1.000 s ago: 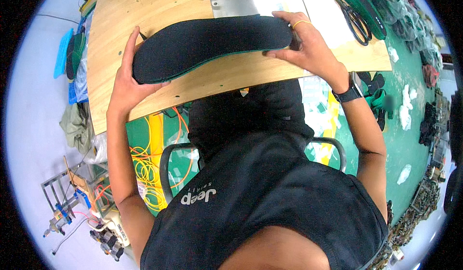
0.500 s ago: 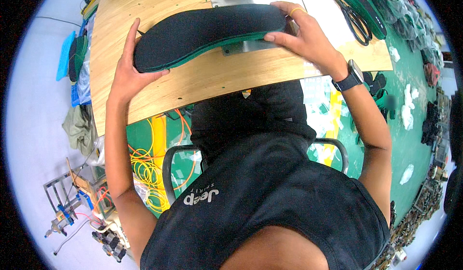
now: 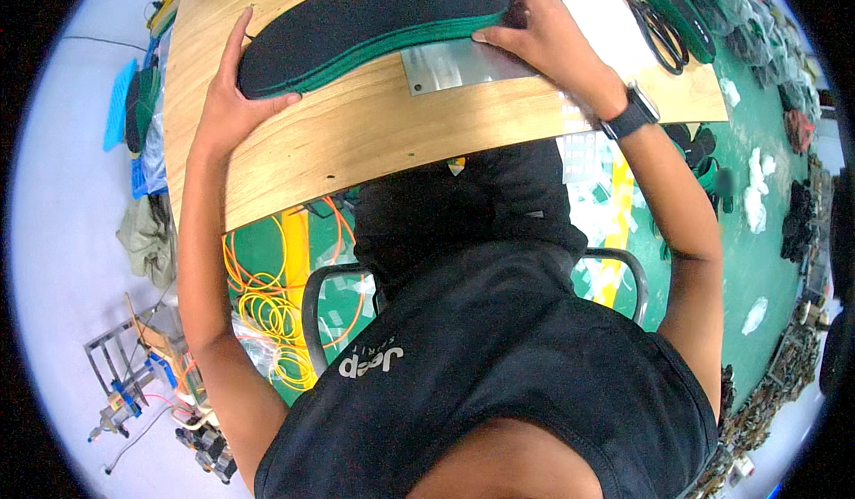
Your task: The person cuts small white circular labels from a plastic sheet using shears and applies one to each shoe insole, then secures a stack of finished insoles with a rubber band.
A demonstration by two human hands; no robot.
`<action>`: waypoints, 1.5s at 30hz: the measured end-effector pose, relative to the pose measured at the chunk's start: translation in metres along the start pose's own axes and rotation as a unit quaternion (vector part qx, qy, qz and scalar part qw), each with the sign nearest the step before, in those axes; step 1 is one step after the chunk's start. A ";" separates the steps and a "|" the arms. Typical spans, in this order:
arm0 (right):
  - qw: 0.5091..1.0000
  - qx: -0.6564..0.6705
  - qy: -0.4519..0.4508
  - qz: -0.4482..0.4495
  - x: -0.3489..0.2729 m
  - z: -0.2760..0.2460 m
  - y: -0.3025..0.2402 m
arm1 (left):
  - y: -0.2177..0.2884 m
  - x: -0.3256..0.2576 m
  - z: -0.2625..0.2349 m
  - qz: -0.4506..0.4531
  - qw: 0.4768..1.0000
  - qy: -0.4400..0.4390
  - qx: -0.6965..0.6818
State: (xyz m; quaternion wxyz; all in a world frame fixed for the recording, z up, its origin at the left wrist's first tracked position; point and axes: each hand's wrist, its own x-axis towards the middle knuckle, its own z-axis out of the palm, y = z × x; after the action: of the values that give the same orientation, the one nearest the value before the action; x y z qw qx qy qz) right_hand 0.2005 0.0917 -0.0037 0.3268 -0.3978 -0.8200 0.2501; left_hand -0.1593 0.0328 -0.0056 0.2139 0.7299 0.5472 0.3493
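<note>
Two hands clamp insole stack (image 3: 374, 22): left hand (image 3: 233, 107) at heel end, right hand (image 3: 543, 40) at toe. Uneven squeeze may fan layers, slide stack off metal plate (image 3: 454, 64) beneath.

Far edge of insole stack (image 3: 374, 22) beyond frame top.
</note>
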 end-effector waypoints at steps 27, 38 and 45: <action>0.904 -0.398 0.096 -0.127 0.024 -0.036 0.060 | 0.016 -0.025 -0.021 0.029 0.977 0.169 -0.130; 0.952 -0.268 0.106 -0.101 -0.032 -0.067 -0.025 | 0.127 0.023 0.115 -0.128 0.920 -0.167 -0.330; 0.943 -0.150 0.013 -0.299 -0.103 -0.066 -0.096 | 0.138 0.035 0.163 -0.198 0.846 -0.196 -0.455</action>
State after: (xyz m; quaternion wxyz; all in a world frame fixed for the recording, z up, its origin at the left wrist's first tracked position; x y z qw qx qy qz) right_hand 0.2502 -0.0357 0.0697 0.3343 -0.1823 -0.9246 0.0102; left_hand 0.0570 0.0352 -0.0086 0.6895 0.4805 0.4060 0.3589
